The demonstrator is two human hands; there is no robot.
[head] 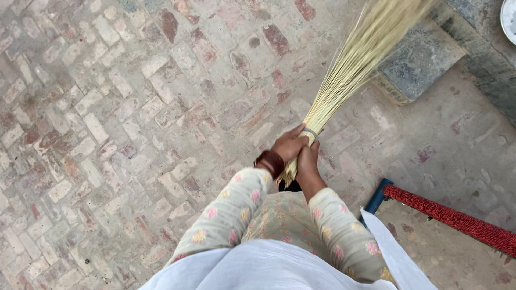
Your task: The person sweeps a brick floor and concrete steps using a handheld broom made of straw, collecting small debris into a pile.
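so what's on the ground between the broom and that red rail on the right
Nothing: the head view shows only bare stained pavement between the broom and the red rail.

Both arms reach forward from the body, elbows bent, forearms converging until the two hands meet. The left hand is curled shut, its fingers wrapped over the top. The right hand sits just beneath those fingers, touching them, also closed tight, wrist straight behind it.
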